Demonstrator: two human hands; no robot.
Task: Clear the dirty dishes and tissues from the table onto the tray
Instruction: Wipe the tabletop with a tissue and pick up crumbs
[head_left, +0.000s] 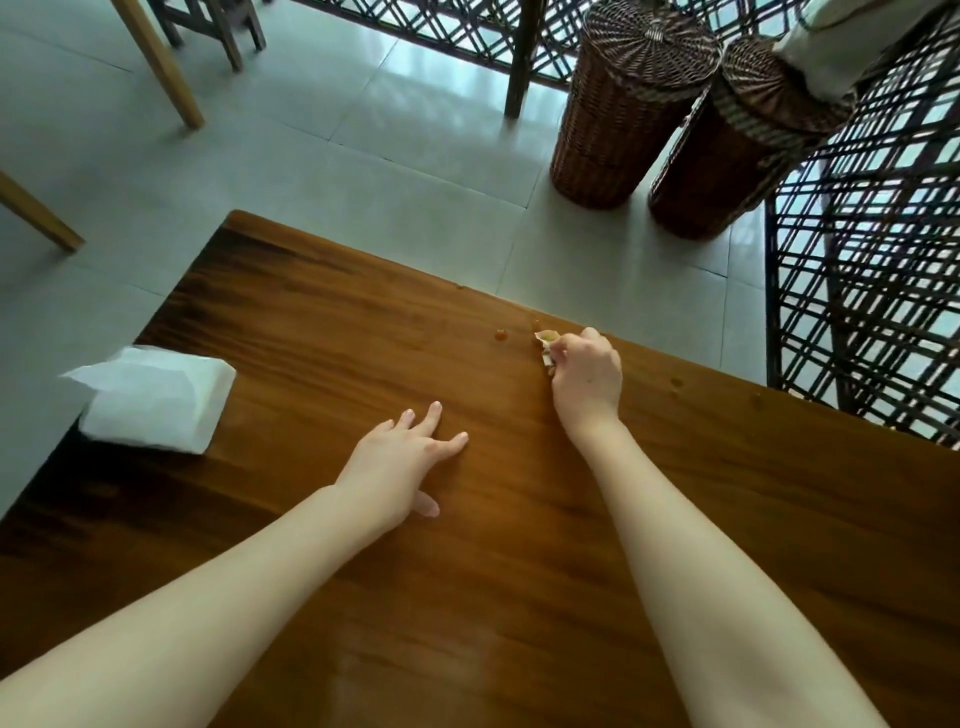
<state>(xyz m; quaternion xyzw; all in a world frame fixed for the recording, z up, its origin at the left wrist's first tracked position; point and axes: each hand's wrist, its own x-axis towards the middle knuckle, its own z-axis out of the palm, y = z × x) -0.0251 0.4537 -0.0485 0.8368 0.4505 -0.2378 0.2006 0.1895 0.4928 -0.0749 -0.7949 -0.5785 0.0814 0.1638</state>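
Observation:
My right hand (587, 382) grips a small crumpled, stained tissue (545, 343) near the far edge of the wooden table (363, 571). Small reddish-brown sauce spots (500, 335) lie on the wood just left of the tissue. Flat on the tabletop with fingers spread lies my left hand (402, 462), holding nothing. A white pack of tissues (150, 400) sits at the table's left edge. No tray and no dishes are in view.
Two tall wicker baskets (623, 98) with lids stand on the tiled floor beyond the table. A dark lattice screen (872, 291) runs along the right side and the back. Light wooden furniture legs (161, 62) stand at the upper left.

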